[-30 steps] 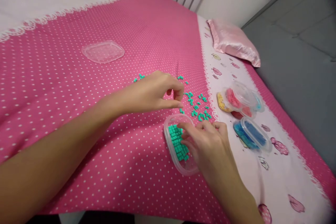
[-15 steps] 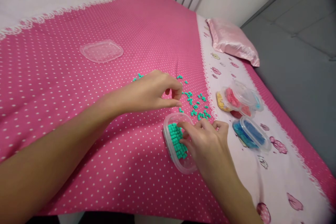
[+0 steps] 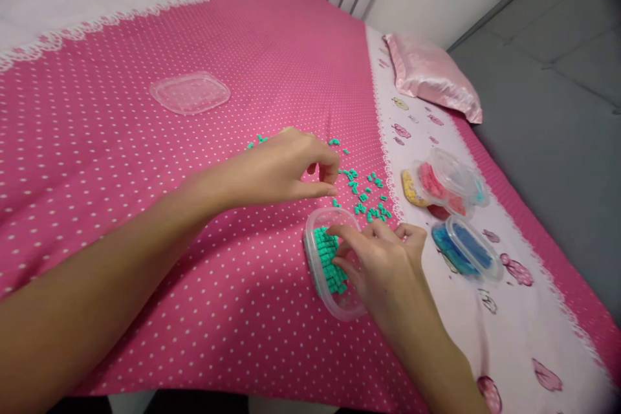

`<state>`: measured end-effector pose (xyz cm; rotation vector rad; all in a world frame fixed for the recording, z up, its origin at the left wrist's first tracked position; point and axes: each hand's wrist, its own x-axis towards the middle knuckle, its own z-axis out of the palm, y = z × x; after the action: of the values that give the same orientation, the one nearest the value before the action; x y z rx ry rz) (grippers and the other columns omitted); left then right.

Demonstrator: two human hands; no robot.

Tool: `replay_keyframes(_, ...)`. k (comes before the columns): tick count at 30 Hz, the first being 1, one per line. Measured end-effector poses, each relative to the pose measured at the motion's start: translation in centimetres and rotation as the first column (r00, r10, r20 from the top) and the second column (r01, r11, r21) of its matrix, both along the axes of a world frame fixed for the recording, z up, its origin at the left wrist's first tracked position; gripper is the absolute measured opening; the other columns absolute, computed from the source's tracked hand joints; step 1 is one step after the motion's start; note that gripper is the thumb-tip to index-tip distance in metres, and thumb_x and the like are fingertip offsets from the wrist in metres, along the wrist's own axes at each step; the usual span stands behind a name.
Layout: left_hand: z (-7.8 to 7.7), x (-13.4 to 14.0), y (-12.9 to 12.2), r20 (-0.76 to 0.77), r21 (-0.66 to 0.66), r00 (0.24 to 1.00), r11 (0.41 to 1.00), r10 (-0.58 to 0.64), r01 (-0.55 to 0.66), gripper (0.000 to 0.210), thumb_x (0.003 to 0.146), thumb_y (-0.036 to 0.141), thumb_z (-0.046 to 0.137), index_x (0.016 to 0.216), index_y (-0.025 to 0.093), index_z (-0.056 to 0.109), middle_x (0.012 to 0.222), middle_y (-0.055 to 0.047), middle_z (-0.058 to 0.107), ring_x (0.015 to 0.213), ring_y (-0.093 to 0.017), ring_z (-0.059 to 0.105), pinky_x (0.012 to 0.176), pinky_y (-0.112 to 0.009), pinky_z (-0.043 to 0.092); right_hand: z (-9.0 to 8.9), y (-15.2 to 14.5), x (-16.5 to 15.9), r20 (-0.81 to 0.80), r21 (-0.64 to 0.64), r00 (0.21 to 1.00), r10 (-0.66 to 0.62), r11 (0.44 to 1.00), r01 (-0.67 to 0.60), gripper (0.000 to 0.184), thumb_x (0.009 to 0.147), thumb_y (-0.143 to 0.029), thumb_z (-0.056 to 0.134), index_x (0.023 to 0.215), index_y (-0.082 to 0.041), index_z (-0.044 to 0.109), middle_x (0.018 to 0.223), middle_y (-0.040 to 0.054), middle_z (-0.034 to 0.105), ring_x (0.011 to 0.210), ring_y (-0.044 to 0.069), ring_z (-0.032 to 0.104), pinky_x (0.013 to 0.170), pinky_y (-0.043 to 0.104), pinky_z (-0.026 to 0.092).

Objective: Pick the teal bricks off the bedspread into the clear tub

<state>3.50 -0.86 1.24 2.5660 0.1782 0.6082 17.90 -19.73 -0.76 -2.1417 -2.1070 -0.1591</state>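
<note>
A clear plastic container (image 3: 334, 312) rests on the pink dotted bedsheet, with small green blocks (image 3: 326, 259) packed in neat rows along its left part. My right hand (image 3: 383, 262) reaches over its right rim. Its thumb and index finger are bent together at the blocks; what they grip, if anything, is too small to make out. Just beyond the container hovers my left hand (image 3: 303, 168), thumb and index tips nearly meeting in a pinch whose contents I cannot see. Loose green blocks (image 3: 361, 196) lie scattered to its right, and a few more show behind its wrist.
A clear lid (image 3: 190, 93) lies flat at the upper left. On the right are a tub of blue pieces (image 3: 458, 247) and a cluster of tubs with yellow (image 3: 412, 189), red and light blue pieces. A pink pillow (image 3: 434, 77) sits farther back by the grey headboard (image 3: 548, 90).
The whole view has shifted very slightly. Both hands keep nearly the same pose and place, left beyond the container and right in it.
</note>
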Motion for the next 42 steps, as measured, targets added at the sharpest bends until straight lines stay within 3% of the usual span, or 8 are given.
replay_keyframes(9,0.0,0.0,0.1,-0.010,0.008,1.000,1.000,0.009,-0.009,0.017,0.091,0.032,0.062,0.082,0.018,0.067,0.080,0.000,0.068,0.072,-0.011,0.057,0.071,-0.026,0.037,0.1,0.2,-0.1,0.088,0.026,0.996,0.014,1.000,-0.016,0.028,0.079,-0.012,0.075,0.103,-0.026,0.069,0.073,-0.0020,0.074,0.076,0.022,0.063,0.076,0.037,0.020)
replay_keyframes(33,0.3,-0.4,0.4,-0.050,0.004,0.997,0.999,0.049,-0.049,0.019,0.091,0.035,0.063,0.084,0.019,0.068,0.083,0.002,0.070,0.074,-0.012,0.057,0.078,-0.028,0.036,0.2,-0.1,-0.4,0.081,0.052,0.997,-0.015,0.999,0.011,0.034,0.073,-0.014,0.084,0.102,-0.026,0.070,0.069,-0.0055,0.073,0.078,0.025,0.065,0.077,0.038,0.021)
replay_keyframes(35,0.1,-1.2,1.5,-0.094,0.038,0.991,0.995,0.099,-0.095,0.016,0.091,0.034,0.062,0.087,0.019,0.069,0.086,0.001,0.070,0.077,-0.013,0.059,0.075,-0.027,0.037,0.4,-0.4,-0.4,0.070,0.100,0.997,-0.029,0.995,0.022,0.035,0.075,-0.014,0.084,0.104,-0.027,0.070,0.069,-0.0053,0.072,0.077,0.024,0.064,0.077,0.039,0.022)
replay_keyframes(37,-0.3,-2.4,3.2,-0.185,0.119,0.957,0.971,0.225,-0.206,0.013,0.089,0.029,0.062,0.093,0.019,0.070,0.093,-0.002,0.071,0.081,-0.014,0.060,0.074,-0.026,0.037,0.7,-0.7,-0.4,0.054,0.178,0.998,-0.042,0.984,0.032,0.030,0.080,-0.019,0.081,0.106,-0.028,0.069,0.070,-0.0037,0.071,0.073,0.024,0.062,0.078,0.040,0.023)
replay_keyframes(39,-0.9,-3.6,4.9,-0.297,0.225,0.871,0.915,0.392,-0.334,0.016,0.086,0.024,0.063,0.100,0.019,0.070,0.098,-0.004,0.071,0.085,-0.016,0.060,0.074,-0.026,0.036,1.2,-1.1,-0.2,0.016,0.258,0.999,-0.039,0.966,0.034,0.017,0.090,-0.026,0.072,0.106,-0.028,0.069,0.071,-0.0015,0.070,0.070,0.022,0.061,0.079,0.042,0.023)
replay_keyframes(42,-2.2,-4.6,6.9,-0.379,0.295,0.788,0.870,0.486,-0.395,0.020,0.082,0.021,0.065,0.101,0.018,0.069,0.094,-0.007,0.069,0.083,-0.019,0.059,0.068,-0.027,0.034,1.5,-1.8,0.5,-0.050,0.327,0.999,-0.012,0.945,0.027,0.015,0.100,-0.031,0.053,0.102,-0.028,0.068,0.072,-0.0001,0.070,0.066,0.019,0.061,0.081,0.044,0.024)
